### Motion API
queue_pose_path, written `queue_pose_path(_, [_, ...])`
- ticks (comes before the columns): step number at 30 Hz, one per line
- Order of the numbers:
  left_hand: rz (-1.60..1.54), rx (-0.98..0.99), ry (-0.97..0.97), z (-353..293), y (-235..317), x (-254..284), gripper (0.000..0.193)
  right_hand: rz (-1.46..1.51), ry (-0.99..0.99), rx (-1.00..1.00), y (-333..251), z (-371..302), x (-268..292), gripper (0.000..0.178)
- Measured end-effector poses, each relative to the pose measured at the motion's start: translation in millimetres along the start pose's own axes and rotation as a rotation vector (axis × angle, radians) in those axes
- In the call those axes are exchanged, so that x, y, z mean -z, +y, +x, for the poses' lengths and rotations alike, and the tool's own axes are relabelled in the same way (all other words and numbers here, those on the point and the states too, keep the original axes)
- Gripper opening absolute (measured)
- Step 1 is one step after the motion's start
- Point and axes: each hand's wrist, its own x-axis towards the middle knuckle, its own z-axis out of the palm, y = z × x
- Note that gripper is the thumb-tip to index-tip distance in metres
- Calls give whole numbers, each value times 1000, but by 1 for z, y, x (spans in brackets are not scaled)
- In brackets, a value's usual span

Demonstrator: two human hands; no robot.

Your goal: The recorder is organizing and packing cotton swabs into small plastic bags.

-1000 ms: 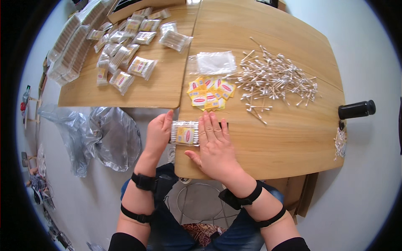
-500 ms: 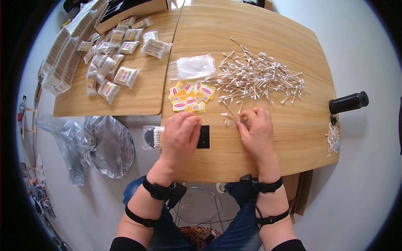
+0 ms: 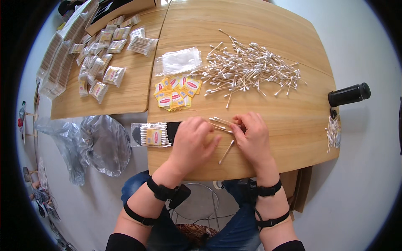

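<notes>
My right hand (image 3: 251,136) pinches a few cotton swabs (image 3: 220,125) between thumb and fingertips, their white tips pointing left. Close by on the left, my left hand (image 3: 191,144) has its thumb spread away from its fingers, and the fingertips come near the left ends of those swabs. A single cotton swab (image 3: 226,152) lies slanted on the wood between the hands. Left of my left hand, a clear bag (image 3: 136,136) holds a row of swabs with a yellow card (image 3: 154,137) on top. A black plate (image 3: 172,129) lies at the bag's right end, partly covered by my hand.
A large swab pile (image 3: 251,67) spreads beyond my hands. Yellow cards (image 3: 171,100) and clear empty bags (image 3: 181,60) lie left of it. Filled packs (image 3: 113,76) cover the left table beside stacked packs (image 3: 58,62). A black bottle (image 3: 349,95) stands at the right edge.
My left hand has shifted right, off the bag, uncovering the swab row and yellow card. Its thumb has opened out. One swab now lies loose between the hands. The view has shifted slightly.
</notes>
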Motion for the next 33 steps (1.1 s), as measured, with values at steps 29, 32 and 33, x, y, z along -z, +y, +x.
queue_pose_path(29, [123, -34, -93, -16, -6, 7, 20, 14, -73, 107, -13, 6, -3, 8])
queue_pose_path(32, [76, 19, 2, -11, -3, 7, 25, 14, -99, 117, -10, 7, 0, 7])
queue_pose_path(33, [74, 18, 2, -10, -3, 6, 25, 12, -126, 123, -9, 7, 2, 8])
